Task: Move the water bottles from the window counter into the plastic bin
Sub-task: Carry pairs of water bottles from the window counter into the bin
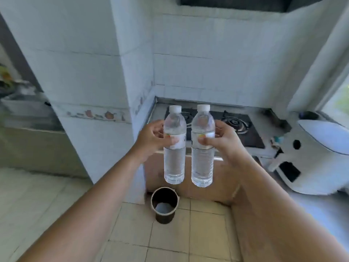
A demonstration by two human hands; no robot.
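Observation:
Two clear water bottles with white caps hang upright side by side in front of me. My left hand (151, 137) grips the left water bottle (174, 159) around its label. My right hand (224, 140) grips the right water bottle (202, 163) the same way. Both bottles are in the air above the tiled floor, a short way apart from each other. Below them on the floor stands a dark round plastic bin (164, 205), open at the top.
A gas stove (239, 125) sits on the counter behind the bottles. A white air fryer (313, 157) stands on the counter at the right, by the window (338, 103). A tiled pillar (85, 91) rises at the left. Beige floor tiles (170, 239) spread around the bin.

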